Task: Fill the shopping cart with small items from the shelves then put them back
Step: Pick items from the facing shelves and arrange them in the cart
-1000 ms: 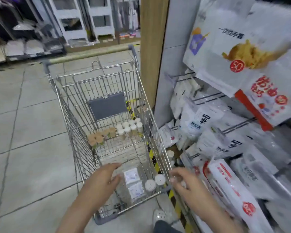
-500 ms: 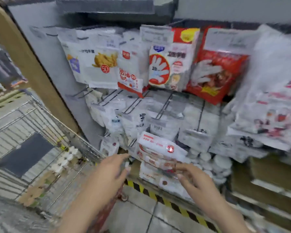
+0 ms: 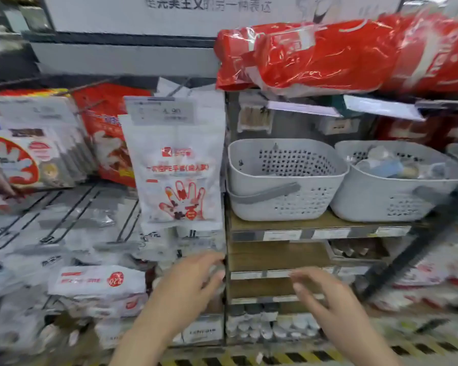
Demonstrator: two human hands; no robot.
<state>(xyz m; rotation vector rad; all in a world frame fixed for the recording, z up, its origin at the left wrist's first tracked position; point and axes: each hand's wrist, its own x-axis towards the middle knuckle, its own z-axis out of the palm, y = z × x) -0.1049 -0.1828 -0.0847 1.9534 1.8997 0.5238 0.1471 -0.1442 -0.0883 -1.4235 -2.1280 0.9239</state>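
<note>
I face shelves of small goods; the shopping cart is out of view. My left hand (image 3: 191,283) reaches toward the shelf divider, fingers curled near a blurred pale shape; whether it holds anything is unclear. My right hand (image 3: 325,299) is stretched forward with loose, motion-blurred fingers and holds nothing. Below both hands, small white-capped bottles (image 3: 270,328) stand in rows on the bottom shelf. A white pack of disposable gloves (image 3: 177,167) hangs above my left hand.
Two grey perforated baskets (image 3: 286,180) (image 3: 397,196) sit on a wooden shelf at right. Red packs (image 3: 341,54) lie on top. White bagged goods (image 3: 95,281) hang on hooks at left. A dark blurred bar (image 3: 421,247) crosses diagonally at right. Yellow-black tape (image 3: 302,357) marks the floor edge.
My view swung right from the cart to the shelves, and the cart left the frame. Both hands came away from the cart and now reach toward the lower shelves.
</note>
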